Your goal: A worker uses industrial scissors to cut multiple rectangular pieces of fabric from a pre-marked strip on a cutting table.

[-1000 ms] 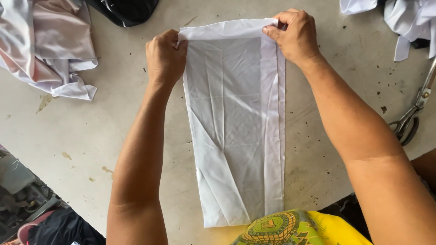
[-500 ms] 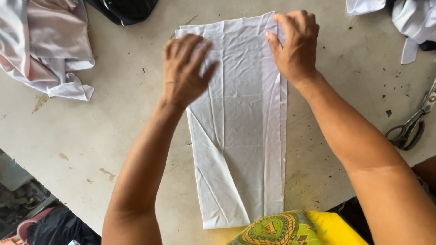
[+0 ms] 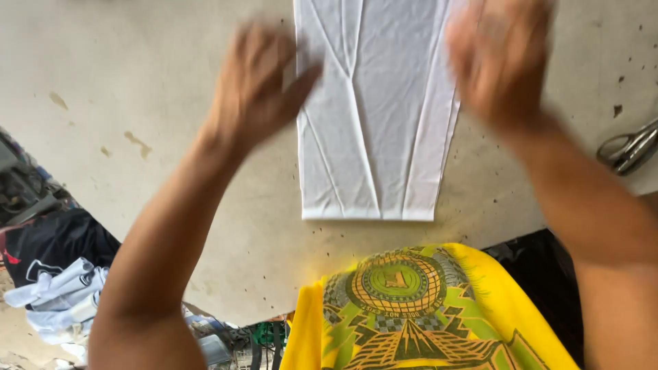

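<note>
Two open hands, our left hand (image 3: 257, 89) and right hand (image 3: 497, 62), grasp nothing; palms down beside the white folded cloth (image 3: 377, 116), lying flat on the table (image 3: 137, 82), apparently for smoothing.

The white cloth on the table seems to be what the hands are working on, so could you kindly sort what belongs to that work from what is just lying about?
In use:
- folded white cloth, flat on the table
- left hand at its left edge, blurred
- right hand at its right edge, blurred

Lying about:
- scissors at the right
- dark and white garments below the table, left
</note>
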